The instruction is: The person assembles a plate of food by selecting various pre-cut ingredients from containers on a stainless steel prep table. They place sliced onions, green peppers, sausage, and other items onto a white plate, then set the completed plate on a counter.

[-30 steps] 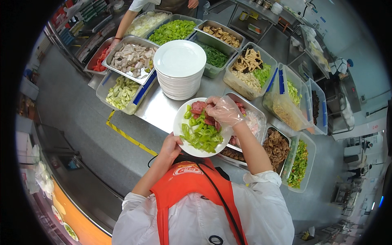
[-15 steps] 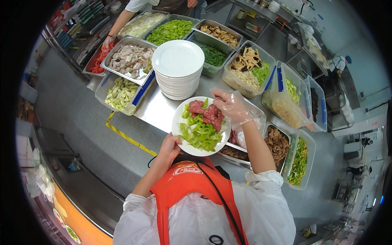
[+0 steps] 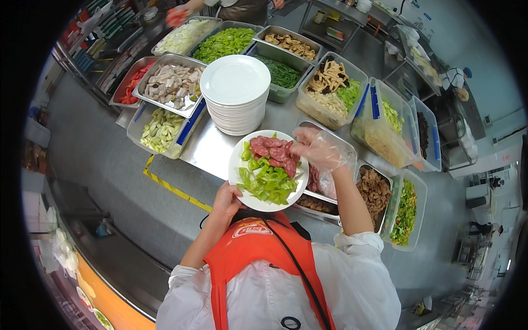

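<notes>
My left hand (image 3: 226, 201) grips the lower left rim of a white plate (image 3: 235, 175), its fingers closed there. Chopped green peppers (image 3: 269, 184) cover the plate's near part, and reddish sausage slices (image 3: 270, 149) lie on the far part. Beside the plate's right rim is my right hand (image 3: 322, 151), in a clear plastic glove. Its fingers are apart, with the tips by the outer sausage slices, and I make out nothing held in them. Under that hand sits a metal pan (image 3: 352, 159) with more meat slices, partly hidden by my wrist.
A tall stack of white plates (image 3: 236, 91) stands on the metal table (image 3: 201, 148). Around it are pans of pale meat pieces (image 3: 170, 82), green peppers (image 3: 226, 44), browned meat (image 3: 374, 190) and mixed vegetables (image 3: 404, 214). A co-worker's gloved hand (image 3: 177, 16) is at the far left.
My right hand has shifted slightly right and its fingers have come away from the sausage slices, which are more spread out. The co-worker's hand has lifted from the red pepper pan.
</notes>
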### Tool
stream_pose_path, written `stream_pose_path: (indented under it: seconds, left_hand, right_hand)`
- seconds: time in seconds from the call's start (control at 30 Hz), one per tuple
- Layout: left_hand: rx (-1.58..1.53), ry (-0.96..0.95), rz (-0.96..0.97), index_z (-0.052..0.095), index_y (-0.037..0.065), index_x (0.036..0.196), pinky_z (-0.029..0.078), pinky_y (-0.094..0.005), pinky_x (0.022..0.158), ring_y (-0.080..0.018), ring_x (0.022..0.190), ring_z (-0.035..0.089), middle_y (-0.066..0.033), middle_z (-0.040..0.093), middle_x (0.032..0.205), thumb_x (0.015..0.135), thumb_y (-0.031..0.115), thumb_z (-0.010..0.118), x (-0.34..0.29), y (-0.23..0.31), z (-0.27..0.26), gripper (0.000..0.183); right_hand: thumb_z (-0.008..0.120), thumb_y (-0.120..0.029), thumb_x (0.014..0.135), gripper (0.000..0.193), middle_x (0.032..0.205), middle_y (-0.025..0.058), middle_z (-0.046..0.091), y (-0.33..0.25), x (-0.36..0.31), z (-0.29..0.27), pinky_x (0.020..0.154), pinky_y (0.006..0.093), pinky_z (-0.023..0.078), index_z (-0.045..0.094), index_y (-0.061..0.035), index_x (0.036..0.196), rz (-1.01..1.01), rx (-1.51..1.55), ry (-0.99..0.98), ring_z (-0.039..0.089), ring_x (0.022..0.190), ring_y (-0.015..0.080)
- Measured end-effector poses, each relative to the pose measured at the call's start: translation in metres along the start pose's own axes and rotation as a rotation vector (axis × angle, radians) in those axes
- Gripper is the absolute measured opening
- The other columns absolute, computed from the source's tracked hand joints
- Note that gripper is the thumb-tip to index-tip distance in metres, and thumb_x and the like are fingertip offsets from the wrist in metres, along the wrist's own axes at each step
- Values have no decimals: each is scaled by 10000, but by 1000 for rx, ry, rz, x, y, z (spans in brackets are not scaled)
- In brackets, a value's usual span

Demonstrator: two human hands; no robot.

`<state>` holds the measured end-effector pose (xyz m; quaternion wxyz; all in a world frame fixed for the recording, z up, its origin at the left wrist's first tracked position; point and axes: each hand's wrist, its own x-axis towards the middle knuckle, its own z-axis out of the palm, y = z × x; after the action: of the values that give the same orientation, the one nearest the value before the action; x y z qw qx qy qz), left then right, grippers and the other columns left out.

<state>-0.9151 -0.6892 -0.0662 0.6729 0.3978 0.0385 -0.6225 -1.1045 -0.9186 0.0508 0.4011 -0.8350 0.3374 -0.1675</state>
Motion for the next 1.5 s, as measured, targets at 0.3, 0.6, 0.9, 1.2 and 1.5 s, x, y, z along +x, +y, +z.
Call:
stream_pose_path:
  seconds: [0.3, 0.6, 0.9, 1.2, 1.5]
  left_hand:
    - [-21, 2, 31, 442, -52, 1250, 544, -466, 862, -374, 1011, 611, -217, 578, 1148, 589, -63, 407, 14, -6, -18, 661]
    - [-41, -6, 35, 442, -53, 1248, 547, -491, 838, -386, 999, 611, -219, 577, 1146, 583, -61, 416, 11, -4, -16, 666]
    - [-17, -2, 2, 463, -55, 1213, 521, -428, 859, -345, 1026, 586, -189, 579, 1135, 579, -90, 416, 3, 1, -17, 637]
    - [-93, 65, 74, 456, -29, 1223, 475, -506, 950, -369, 1107, 555, -185, 559, 1190, 572, -76, 412, 0, 4, -42, 654]
    - [-120, 62, 79, 444, -21, 1244, 465, -503, 967, -369, 1129, 545, -171, 548, 1220, 567, -71, 423, -1, 10, -58, 679]
  right_hand:
    - [617, -104, 782, 235, 820, 35, 641, 32, -19, 7, 691, 255, 469, 651, -40, 1005, 78, 311, -85, 585, 758, 103]
    - [631, -98, 801, 260, 864, 34, 635, 18, -23, 7, 711, 249, 463, 641, -31, 1053, 35, 298, -34, 571, 797, 98]
    - [641, -135, 798, 170, 811, 82, 636, 2, -19, 5, 722, 284, 476, 646, -27, 929, -134, 89, 171, 604, 732, 166]
    - [591, -170, 840, 125, 828, 108, 664, 17, -59, 21, 695, 342, 489, 644, -71, 895, -13, 81, 249, 639, 760, 249]
    - [525, -260, 860, 264, 974, 186, 649, 155, -12, 4, 822, 463, 477, 635, -96, 1036, 174, -362, 366, 612, 943, 366]
